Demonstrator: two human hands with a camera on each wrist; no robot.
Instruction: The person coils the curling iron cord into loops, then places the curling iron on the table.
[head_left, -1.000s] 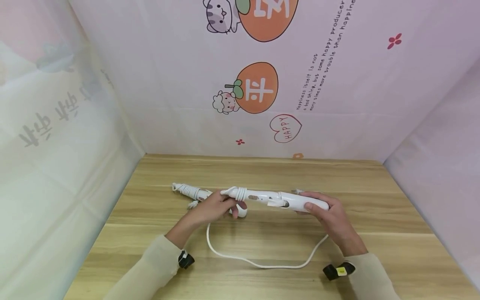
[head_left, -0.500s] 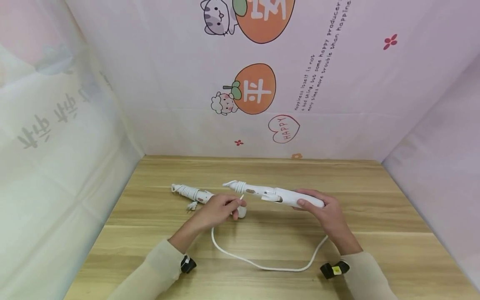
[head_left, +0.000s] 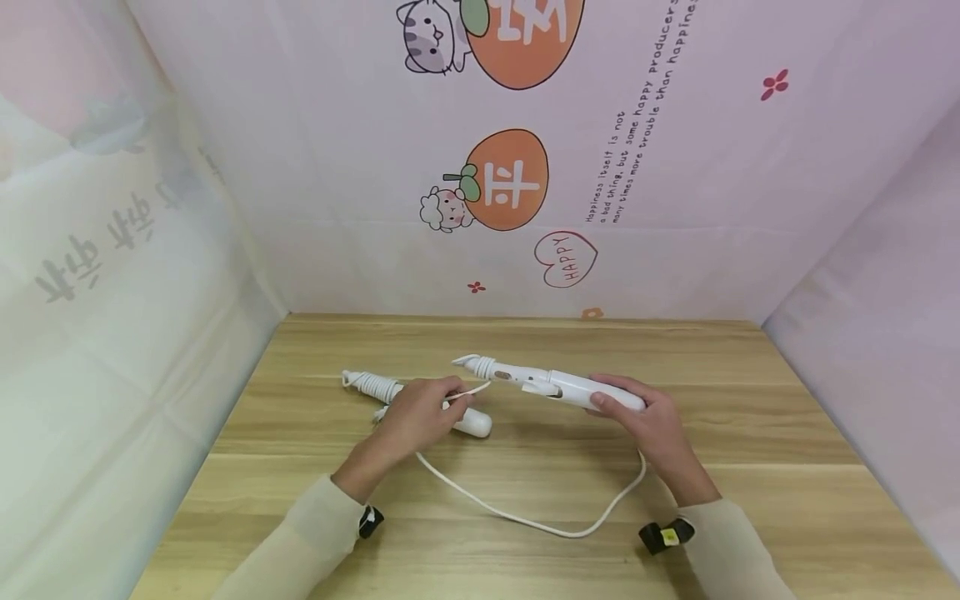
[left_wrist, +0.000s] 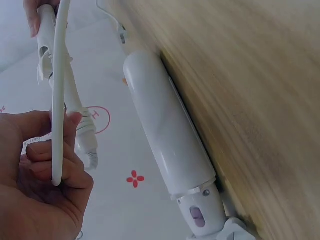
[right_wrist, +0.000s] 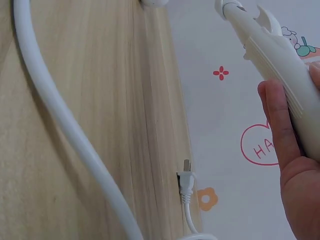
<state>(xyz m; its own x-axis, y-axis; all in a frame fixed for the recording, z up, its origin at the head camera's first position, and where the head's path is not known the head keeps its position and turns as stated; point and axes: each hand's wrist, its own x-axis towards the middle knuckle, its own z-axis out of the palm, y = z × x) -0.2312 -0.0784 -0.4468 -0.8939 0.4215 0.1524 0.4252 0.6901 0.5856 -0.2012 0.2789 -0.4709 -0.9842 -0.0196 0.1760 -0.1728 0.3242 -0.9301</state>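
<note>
My right hand (head_left: 652,421) grips the thick barrel end of a white curling iron (head_left: 573,389), held above the table with its handle pointing left. Several turns of cord wrap the handle's end. In my left hand (head_left: 420,412), thumb and fingers pinch the loose white cord (left_wrist: 58,95) just left of that handle. The rest of the cord hangs in a wide loop between both hands. A second white curling iron (head_left: 474,423) lies on the table, partly hidden behind my left hand, its own cord (head_left: 375,385) wound round its handle.
The wooden table (head_left: 600,342) meets a printed cloth wall (head_left: 360,267) at the back, with cloth sides left and right. A two-pin plug (right_wrist: 186,182) lies near the table's back edge in the right wrist view.
My left hand has drawn away from the wrapped handle and now holds the cord to its left. The held curling iron has risen slightly and tilted, handle end up.
</note>
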